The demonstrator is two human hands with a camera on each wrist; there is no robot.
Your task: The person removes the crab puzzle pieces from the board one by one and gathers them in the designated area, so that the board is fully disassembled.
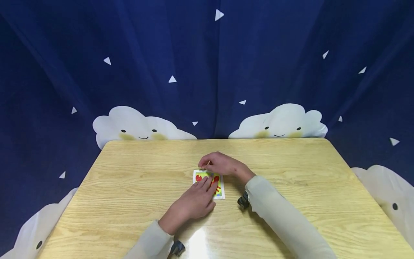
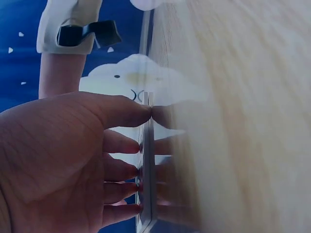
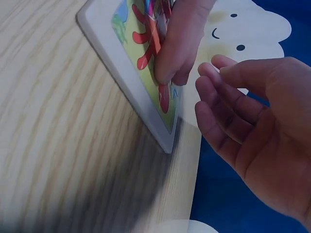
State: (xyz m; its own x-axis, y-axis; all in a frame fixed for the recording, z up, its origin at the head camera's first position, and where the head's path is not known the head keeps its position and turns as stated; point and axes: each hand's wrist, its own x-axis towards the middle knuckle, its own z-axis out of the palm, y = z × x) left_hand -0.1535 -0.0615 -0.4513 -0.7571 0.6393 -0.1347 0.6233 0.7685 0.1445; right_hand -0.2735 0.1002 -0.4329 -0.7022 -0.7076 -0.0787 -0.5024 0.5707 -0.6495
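Note:
A small square picture puzzle board (image 3: 129, 82) with a white rim lies flat on the table. Its picture shows a red crab-like figure (image 1: 216, 178) on yellow-green. My left hand (image 1: 195, 203) rests across the board from the near left, fingers extended and fingertips on the picture. Part of the figure is hidden under those fingers. In the left wrist view the left thumb (image 2: 129, 111) reaches the board's near edge. My right hand (image 1: 223, 163) hovers at the far edge of the board, fingers loosely bent and thumb close to them. Nothing shows between its fingers.
The light wooden table (image 1: 129, 172) spreads out on every side of the board. A dark blue curtain (image 1: 194, 43) with white clouds and triangles hangs behind and beside it. Each sleeved wrist carries a dark strap-like device (image 1: 243, 201).

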